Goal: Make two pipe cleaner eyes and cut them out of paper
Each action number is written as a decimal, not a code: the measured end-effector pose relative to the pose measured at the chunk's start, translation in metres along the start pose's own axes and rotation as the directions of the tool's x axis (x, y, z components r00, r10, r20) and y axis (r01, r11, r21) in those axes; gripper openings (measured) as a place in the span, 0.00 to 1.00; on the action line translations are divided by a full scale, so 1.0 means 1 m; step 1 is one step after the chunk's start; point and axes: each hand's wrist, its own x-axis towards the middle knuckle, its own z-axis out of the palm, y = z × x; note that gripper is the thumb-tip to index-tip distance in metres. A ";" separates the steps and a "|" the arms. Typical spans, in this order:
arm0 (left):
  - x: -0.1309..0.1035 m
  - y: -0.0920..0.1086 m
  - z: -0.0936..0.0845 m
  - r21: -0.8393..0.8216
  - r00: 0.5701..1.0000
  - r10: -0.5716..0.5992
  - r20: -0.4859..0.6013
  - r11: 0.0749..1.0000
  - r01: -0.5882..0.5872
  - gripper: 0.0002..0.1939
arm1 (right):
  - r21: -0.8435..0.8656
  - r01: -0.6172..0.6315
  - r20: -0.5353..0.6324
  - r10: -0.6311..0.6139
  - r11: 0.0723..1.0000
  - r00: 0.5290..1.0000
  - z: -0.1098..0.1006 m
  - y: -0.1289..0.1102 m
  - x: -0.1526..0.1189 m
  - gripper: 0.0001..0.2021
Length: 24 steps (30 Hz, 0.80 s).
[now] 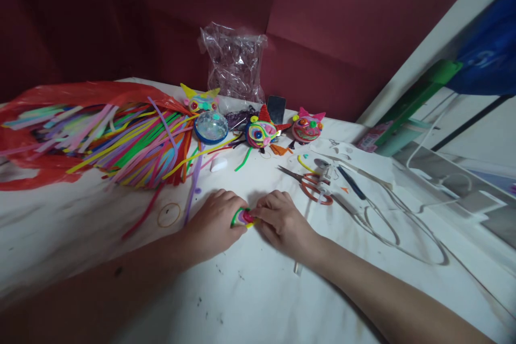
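Near the middle of the marbled table (pixel 242 301), my left hand (pixel 215 221) is closed round the left side of a small coiled piece (pixel 243 217) with green, white, purple, pink and yellow bands. My right hand (pixel 284 221) is closed at the piece's right side, with its index finger on the pink part. Beyond them stand a yellow-eared figure (pixel 202 101), a multicoloured figure with a red horn (pixel 261 131) and a pink-eared figure (pixel 307 124). A clear, blue-rimmed dome (pixel 211 127) sits in front of the yellow-eared one.
A red bag (pixel 80 90) spills many fuzzy coloured strips (pixel 133 142) at the left. Orange-handled scissors (pixel 316 188), a dark blue pen-like tool (pixel 351 183) and a pale cable (pixel 427 234) lie right. A crinkled clear bag (pixel 236 64) stands behind.
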 end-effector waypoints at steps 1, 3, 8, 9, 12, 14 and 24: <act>0.000 0.000 0.000 0.000 1.000 0.005 -0.003 1.000 -0.005 0.11 | -0.017 0.005 0.019 -0.005 1.000 1.000 0.000 0.000 0.000 0.10; 0.000 -0.001 0.001 0.003 1.000 0.012 -0.007 1.000 -0.012 0.11 | -0.046 0.019 0.043 -0.017 0.999 0.999 -0.001 0.000 0.000 0.09; 0.000 -0.001 0.001 0.012 1.000 0.010 -0.011 1.000 -0.010 0.11 | -0.102 0.074 0.046 -0.070 0.992 0.996 0.000 0.000 -0.001 0.10; 0.000 0.000 0.000 0.014 1.000 0.009 -0.011 1.000 -0.009 0.11 | -0.112 0.085 0.048 -0.080 0.990 0.996 0.001 0.000 -0.001 0.10; 0.001 0.000 -0.001 0.020 1.000 0.015 0.010 1.000 -0.016 0.09 | -0.096 0.093 0.025 -0.091 0.991 0.996 0.003 -0.002 -0.002 0.09; 0.001 0.001 -0.002 0.027 0.999 0.018 0.030 0.999 -0.019 0.08 | -0.023 0.063 -0.043 -0.064 0.998 0.997 0.003 -0.002 -0.002 0.08; -0.002 0.002 -0.001 0.001 1.000 0.010 -0.022 1.000 -0.010 0.14 | 0.107 -0.137 -0.097 0.147 0.985 0.984 0.001 0.004 -0.004 0.10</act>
